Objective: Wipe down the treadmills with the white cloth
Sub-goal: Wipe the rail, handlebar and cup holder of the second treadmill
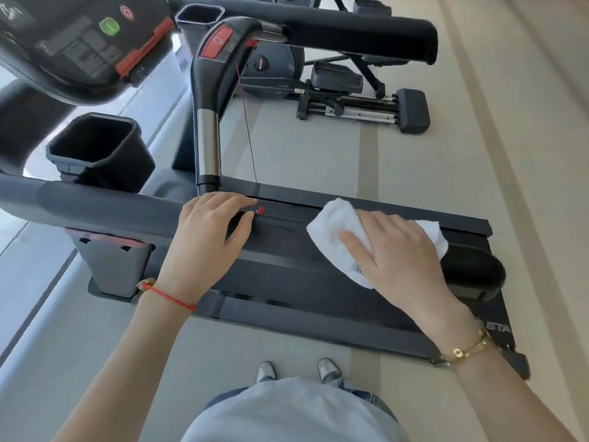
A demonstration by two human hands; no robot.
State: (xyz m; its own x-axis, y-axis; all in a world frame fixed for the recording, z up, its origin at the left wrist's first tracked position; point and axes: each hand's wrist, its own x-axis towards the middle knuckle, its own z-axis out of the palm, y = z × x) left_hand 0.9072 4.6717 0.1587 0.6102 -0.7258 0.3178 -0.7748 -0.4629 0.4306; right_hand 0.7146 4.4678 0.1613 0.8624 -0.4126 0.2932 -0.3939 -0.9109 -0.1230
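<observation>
From the head view, the right hand (398, 250) lies flat, fingers straight, pressing the white cloth (344, 237) onto the treadmill (287, 250) handrail; the left hand (207, 231) rests open beside it. Long, overlapping strokes would clean best.

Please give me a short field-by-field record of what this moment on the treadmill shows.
setting: gym floor, treadmill seen from above
left hand: resting on the near handrail, fingers relaxed, holding nothing
right hand: flat on the white cloth, pressing it onto the handrail
cloth state: folded, partly under the palm
safety cord: red, hanging from the console arm down to a clip by the left fingers
nearby: black cup holder, another machine beyond
</observation>
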